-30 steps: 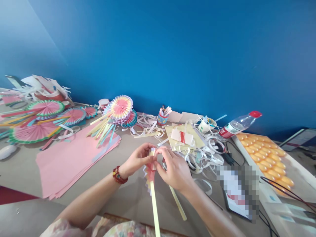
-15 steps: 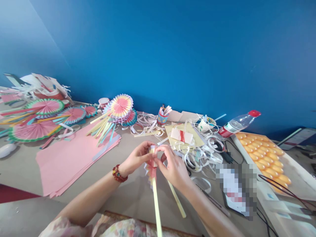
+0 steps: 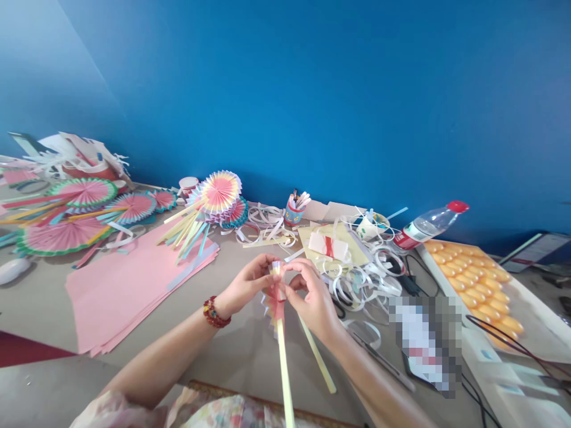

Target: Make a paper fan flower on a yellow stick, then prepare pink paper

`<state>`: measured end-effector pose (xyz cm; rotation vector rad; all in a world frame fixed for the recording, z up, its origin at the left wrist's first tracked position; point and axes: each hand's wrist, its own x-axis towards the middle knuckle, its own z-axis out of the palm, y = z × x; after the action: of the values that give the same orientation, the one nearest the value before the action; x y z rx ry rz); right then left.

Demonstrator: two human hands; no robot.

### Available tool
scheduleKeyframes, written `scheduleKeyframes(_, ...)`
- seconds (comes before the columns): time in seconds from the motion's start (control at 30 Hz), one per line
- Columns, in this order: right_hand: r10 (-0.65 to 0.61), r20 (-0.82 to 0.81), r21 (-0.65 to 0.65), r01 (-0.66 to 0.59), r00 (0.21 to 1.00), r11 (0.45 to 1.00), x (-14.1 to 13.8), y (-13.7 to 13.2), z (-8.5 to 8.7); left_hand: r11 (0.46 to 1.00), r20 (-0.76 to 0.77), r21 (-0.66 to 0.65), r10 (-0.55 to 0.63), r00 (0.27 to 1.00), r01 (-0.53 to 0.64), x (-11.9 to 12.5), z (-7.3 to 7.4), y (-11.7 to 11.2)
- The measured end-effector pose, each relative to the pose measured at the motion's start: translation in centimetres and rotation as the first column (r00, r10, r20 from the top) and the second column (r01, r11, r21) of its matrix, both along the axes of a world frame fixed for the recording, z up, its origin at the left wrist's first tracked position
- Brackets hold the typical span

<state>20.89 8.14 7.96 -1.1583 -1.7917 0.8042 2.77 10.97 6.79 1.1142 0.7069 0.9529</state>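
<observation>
Between my hands, above the table's front part, is a pleated paper fan [image 3: 273, 306] in pink, yellow and pale lilac, mostly folded together. A long pale yellow paper strip [image 3: 284, 368] hangs down from it towards me. My left hand [image 3: 252, 282] pinches the fan's upper end from the left, thumb against the folds. From the right, my right hand [image 3: 312, 297] has thumb and forefinger closed on the fan's edge near the top. Another pale yellow strip [image 3: 319, 356] slants down under my right hand; its upper end is hidden.
Pink paper sheets [image 3: 129, 285] lie to the left, with finished round fans [image 3: 220, 193] behind them. White paper strips [image 3: 357, 279] tangle at the right, near a plastic bottle [image 3: 428, 226], a phone [image 3: 426, 351] and an orange bumpy panel [image 3: 477, 285]. A pen cup [image 3: 294, 211] stands by the wall.
My right thumb and fingers have shifted very slightly at the fan's edge. Both hands stay in the same place, and the fan remains between them.
</observation>
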Motion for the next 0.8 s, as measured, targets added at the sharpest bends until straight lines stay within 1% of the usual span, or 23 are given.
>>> scheduleKeyframes(0.17,0.008,-0.077,-0.046,-0.012,0.997,0.999,0.1,0.1,-0.5,1.000,0.007,0.012,-0.027,1.000,0.027,0.0,-0.2,0.0)
scheduleKeyframes(0.27,0.045,-0.131,-0.101,-0.058,0.990,0.993,0.3,0.4,-0.6,0.999,0.012,0.014,-0.046,0.999,0.046,0.0,-0.3,-0.1)
scheduleKeyframes(0.4,0.094,-0.202,-0.169,-0.130,0.975,0.977,0.6,0.8,-0.3,0.998,0.009,0.027,-0.059,0.998,0.058,-0.2,-0.2,-0.1)
scheduleKeyframes(0.6,0.095,-0.276,-0.266,-0.171,0.956,0.949,0.8,1.8,0.2,0.995,-0.019,0.026,-0.099,0.995,0.099,-0.1,0.2,-0.1)
scheduleKeyframes(0.7,0.068,-0.319,-0.284,-0.163,0.945,0.945,0.9,2.4,0.0,0.993,-0.027,0.016,-0.114,0.993,0.115,0.1,0.4,-0.3)
scheduleKeyframes(0.8,0.028,-0.316,-0.274,-0.120,0.948,0.954,0.9,2.7,-0.4,0.994,-0.037,-0.009,-0.109,0.993,0.109,0.3,0.3,-0.3)
